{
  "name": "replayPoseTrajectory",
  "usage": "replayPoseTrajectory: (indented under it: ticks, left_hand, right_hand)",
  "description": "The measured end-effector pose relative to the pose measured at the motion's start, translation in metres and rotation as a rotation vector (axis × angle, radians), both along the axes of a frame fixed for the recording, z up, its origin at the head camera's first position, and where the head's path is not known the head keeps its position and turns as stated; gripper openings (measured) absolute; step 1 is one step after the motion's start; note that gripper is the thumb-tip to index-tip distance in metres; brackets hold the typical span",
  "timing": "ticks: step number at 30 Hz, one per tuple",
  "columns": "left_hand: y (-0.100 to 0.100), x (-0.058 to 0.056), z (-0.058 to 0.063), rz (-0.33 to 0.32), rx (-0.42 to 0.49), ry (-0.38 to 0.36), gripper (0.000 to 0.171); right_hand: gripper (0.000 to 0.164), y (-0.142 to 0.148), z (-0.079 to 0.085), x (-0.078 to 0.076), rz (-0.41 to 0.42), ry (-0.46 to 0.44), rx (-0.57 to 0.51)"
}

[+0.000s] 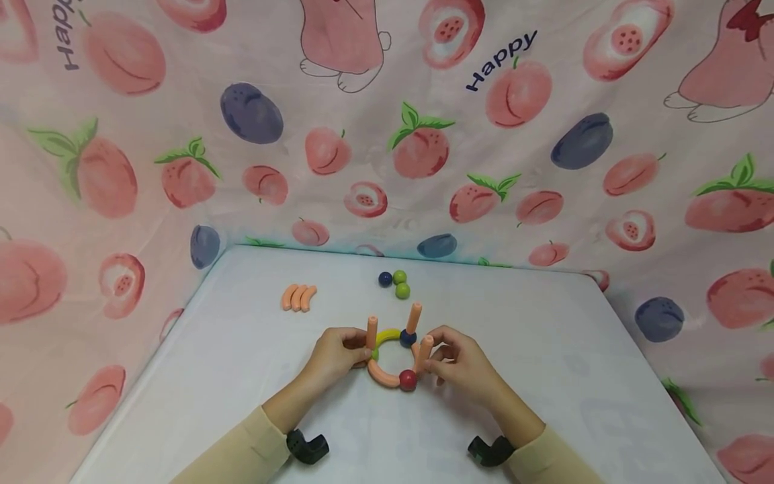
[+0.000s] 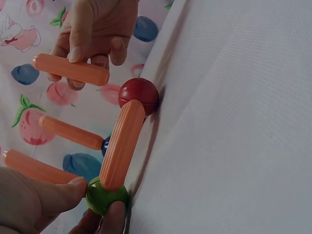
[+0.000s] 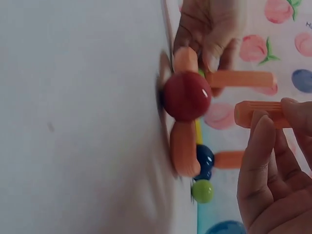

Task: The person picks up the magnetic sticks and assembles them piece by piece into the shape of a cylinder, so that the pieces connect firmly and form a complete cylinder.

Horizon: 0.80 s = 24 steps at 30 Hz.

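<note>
A ring of toy building rods and balls lies on the table, with a red ball, a dark blue ball and a green ball. A yellow curved rod and orange curved rods join them. Straight orange rods stand upright on the green ball and on the blue ball. My left hand pinches the green ball, thumb at the base of its upright rod. Between thumb and fingers, my right hand holds another straight orange rod, its lower end above and apart from the red ball.
Behind the ring, two loose green balls and a dark blue ball sit together. Three orange curved rods lie side by side at the back left. A fruit-print cloth hangs behind the white table.
</note>
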<state>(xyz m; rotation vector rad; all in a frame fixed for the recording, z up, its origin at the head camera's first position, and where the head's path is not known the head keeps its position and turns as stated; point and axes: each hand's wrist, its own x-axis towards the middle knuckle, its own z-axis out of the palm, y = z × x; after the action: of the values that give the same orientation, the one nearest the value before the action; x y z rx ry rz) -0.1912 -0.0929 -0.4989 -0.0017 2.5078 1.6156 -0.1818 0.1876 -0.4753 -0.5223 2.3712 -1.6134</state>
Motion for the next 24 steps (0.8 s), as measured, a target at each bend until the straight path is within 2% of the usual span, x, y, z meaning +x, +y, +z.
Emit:
replayPoseTrajectory:
  ticks: [7, 18, 24]
  left_hand:
    - [0.001, 0.001, 0.002, -0.009, 0.032, -0.009, 0.024]
    - [0.003, 0.003, 0.001, -0.002, 0.083, -0.004, 0.024]
    - [0.002, 0.002, 0.001, -0.009, 0.011, 0.034, 0.025]
  right_hand:
    - [0.031, -0.012, -0.008, 0.006, 0.031, -0.014, -0.025]
    - [0.033, -0.012, -0.012, 0.007, 0.044, 0.003, -0.021]
    - [0.036, -0.011, -0.011, 0.007, 0.036, -0.006, -0.013]
